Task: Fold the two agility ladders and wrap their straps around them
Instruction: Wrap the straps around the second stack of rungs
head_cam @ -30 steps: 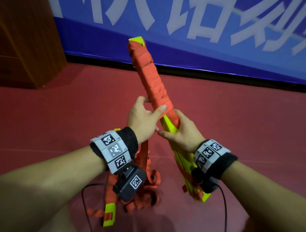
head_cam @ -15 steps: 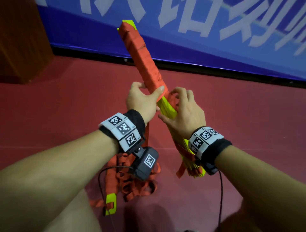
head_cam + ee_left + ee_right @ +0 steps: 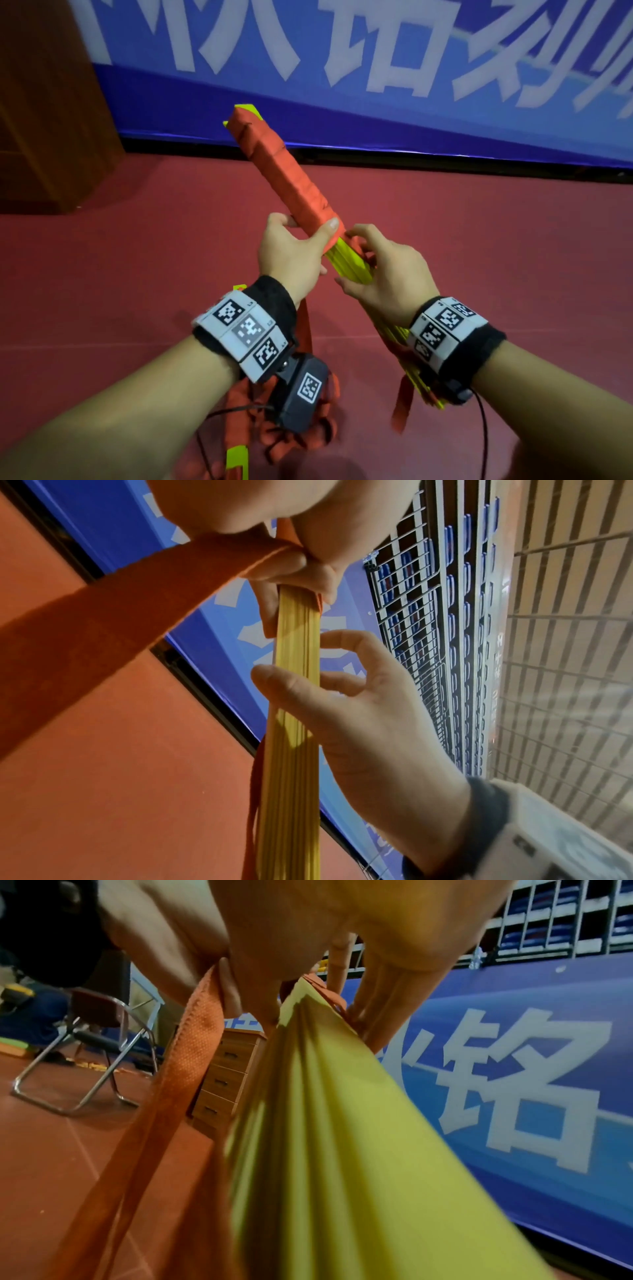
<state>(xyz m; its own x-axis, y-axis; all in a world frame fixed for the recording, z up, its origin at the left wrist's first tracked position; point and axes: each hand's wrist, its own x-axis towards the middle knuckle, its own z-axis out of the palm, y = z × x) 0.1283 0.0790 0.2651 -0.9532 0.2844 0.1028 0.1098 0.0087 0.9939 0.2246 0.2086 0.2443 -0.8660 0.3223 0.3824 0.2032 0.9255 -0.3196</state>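
I hold a ladder bundle (image 3: 346,263) of stacked yellow rungs slanting up and away; its upper half is wound in orange strap (image 3: 284,171). My left hand (image 3: 294,253) grips the bundle at the lower edge of the wrapping, thumb on top, and pins the loose strap tail (image 3: 120,610), which runs down past that wrist. My right hand (image 3: 387,274) wraps the bare yellow part just below, thumb (image 3: 274,680) in front, fingers (image 3: 394,1001) behind near the strap edge. The second ladder (image 3: 298,431) lies heaped on the floor under my left wrist.
A red floor (image 3: 137,274) spreads all around. A blue banner wall (image 3: 376,102) with white characters runs across the back. A wooden cabinet (image 3: 44,120) stands at the far left, and a metal-framed chair (image 3: 85,1042) beside it in the right wrist view.
My right hand let go its lower hold, moved up the bundle and curled round it beside the left hand. The bundle now leans lower and further left.
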